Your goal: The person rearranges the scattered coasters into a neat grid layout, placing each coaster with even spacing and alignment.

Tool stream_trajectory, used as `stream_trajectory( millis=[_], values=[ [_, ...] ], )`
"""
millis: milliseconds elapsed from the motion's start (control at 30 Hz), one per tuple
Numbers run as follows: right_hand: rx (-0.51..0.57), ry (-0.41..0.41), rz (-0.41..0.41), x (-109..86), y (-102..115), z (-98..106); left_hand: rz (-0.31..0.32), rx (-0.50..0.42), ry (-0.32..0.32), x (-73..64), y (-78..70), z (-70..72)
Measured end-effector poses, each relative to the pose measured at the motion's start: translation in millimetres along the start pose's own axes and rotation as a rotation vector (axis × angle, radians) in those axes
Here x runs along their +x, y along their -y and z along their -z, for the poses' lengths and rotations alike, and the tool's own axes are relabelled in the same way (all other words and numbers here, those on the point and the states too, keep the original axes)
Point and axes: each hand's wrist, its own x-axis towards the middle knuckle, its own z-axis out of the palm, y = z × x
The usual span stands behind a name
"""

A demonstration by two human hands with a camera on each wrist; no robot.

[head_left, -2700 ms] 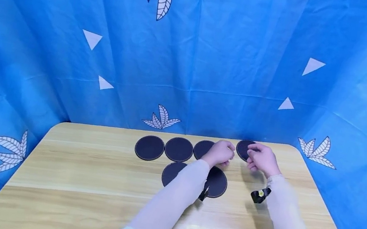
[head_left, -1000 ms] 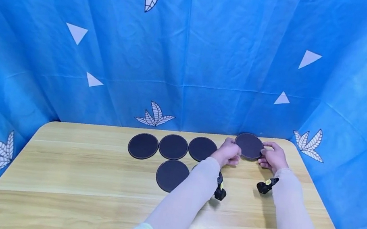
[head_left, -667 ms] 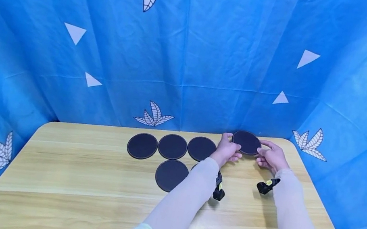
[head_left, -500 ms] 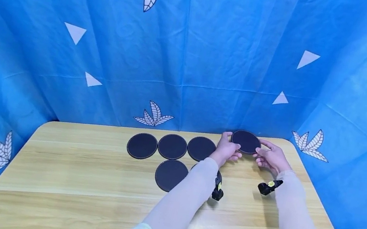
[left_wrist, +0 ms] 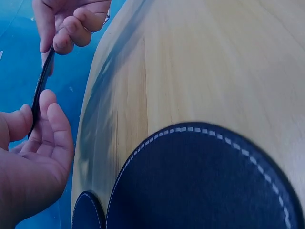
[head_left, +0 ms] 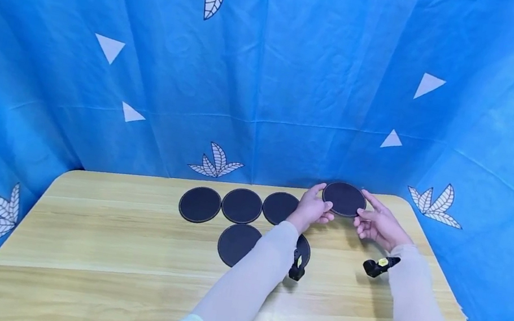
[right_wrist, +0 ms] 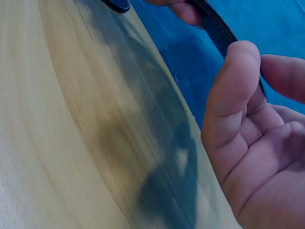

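Note:
A round black coaster point(head_left: 344, 199) with pale edge stitching is held up over the table's back edge, its face tilted toward the head camera. My left hand point(head_left: 312, 209) pinches its left rim between thumb and fingers. On the opposite rim my right hand point(head_left: 379, 223) pinches it the same way. In the left wrist view the coaster point(left_wrist: 42, 88) appears nearly edge-on between both hands. The right wrist view shows its stitched rim point(right_wrist: 217, 21) running into the thumb and fingers of my right hand point(right_wrist: 267, 152).
Several more black coasters lie flat on the wooden table point(head_left: 107, 249): a back row with a leftmost coaster point(head_left: 200, 205) and middle coaster point(head_left: 242, 206), and a front row including one coaster point(head_left: 238, 244) partly under my left sleeve. A blue curtain point(head_left: 302, 77) hangs behind the table.
Earlier my right hand alone was at the coaster near the back edge. The coaster has since been raised and shifted slightly left, and my left hand has taken hold of its left rim.

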Motion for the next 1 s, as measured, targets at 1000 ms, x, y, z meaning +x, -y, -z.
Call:
stream_trajectory(
  millis=[1000],
  values=[
    [-0.053,0.058,0.086,6.1,-7,-28,-0.033,0.152,0.268,-8.7,-6.0,34.6]
  ],
)
